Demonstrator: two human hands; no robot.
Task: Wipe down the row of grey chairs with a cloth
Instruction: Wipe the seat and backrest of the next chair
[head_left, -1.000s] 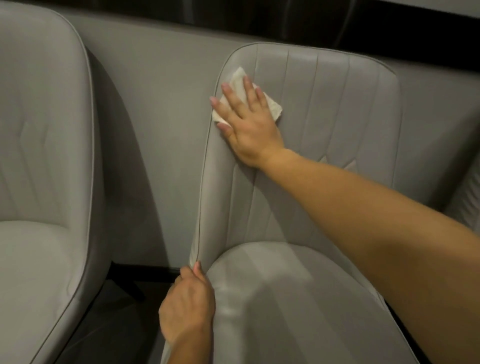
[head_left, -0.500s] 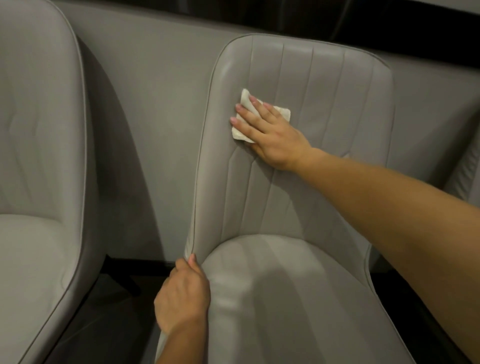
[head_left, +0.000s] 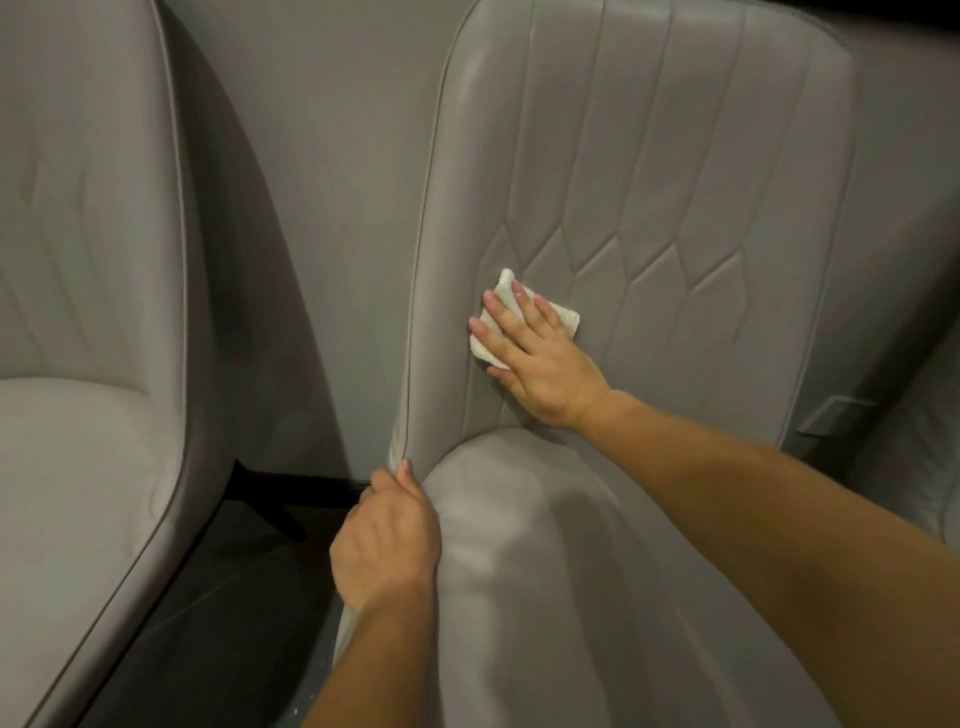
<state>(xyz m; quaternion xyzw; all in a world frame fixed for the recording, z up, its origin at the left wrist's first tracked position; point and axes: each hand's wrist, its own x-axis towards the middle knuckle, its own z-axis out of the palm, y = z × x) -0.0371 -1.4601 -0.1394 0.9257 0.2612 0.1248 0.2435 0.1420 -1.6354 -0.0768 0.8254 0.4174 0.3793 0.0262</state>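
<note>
Nearest, the left hand (head_left: 384, 545) grips the left front edge of the grey chair (head_left: 675, 182), fingers curled round its piped rim. Farther up, the right hand (head_left: 540, 364) presses a folded white cloth (head_left: 563, 319) flat against the backrest's lower left corner, fingers straight and slightly spread. Another grey chair (head_left: 78, 312) stands beside it at the left.

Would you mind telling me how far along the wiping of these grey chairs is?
Nothing shows as finished; no wipe marks tell cleaned from uncleaned. In hand: the right hand presses the white cloth flat on the lower left of the middle chair's backrest, while the left hand grips that chair's side edge. Left: its seat, the chair on the left, and the one just visible at the right edge.
</note>
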